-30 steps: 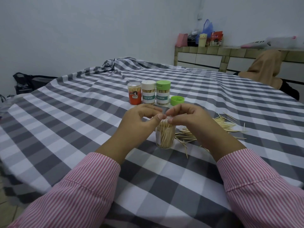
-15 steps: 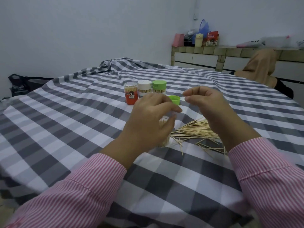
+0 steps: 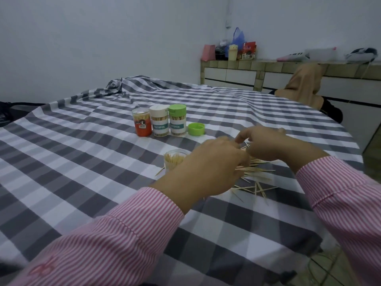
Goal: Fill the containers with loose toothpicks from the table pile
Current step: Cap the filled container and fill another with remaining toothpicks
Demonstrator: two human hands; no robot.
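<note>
On the checked cloth [image 3: 86,153], just right of the open jar [image 3: 174,159], both hands work over the toothpick pile [image 3: 254,172]. The left hand [image 3: 208,172] has its fingers curled down onto the near end of the pile, and a bunch of toothpicks juts out from under them, so it appears to be pinching that bunch. The right hand [image 3: 268,144] arches over the far side of the pile with its fingers bent toward the left fingertips; whether it actually holds any sticks cannot be told, since its fingertips are blurred and partly hidden.

The jar stands upright with its mouth open, already well stocked with toothpicks standing on end. Its green lid [image 3: 196,129] lies apart, beside three capped jars [image 3: 159,122] set in a row further back.

The step in hand looks like gathering: squaring loose sticks into a bundle. Next the bundle needs to be lifted, turned upright and lowered into the jar mouth without spilling. Stray sticks lying nearer the sleeves remain to be collected.
</note>
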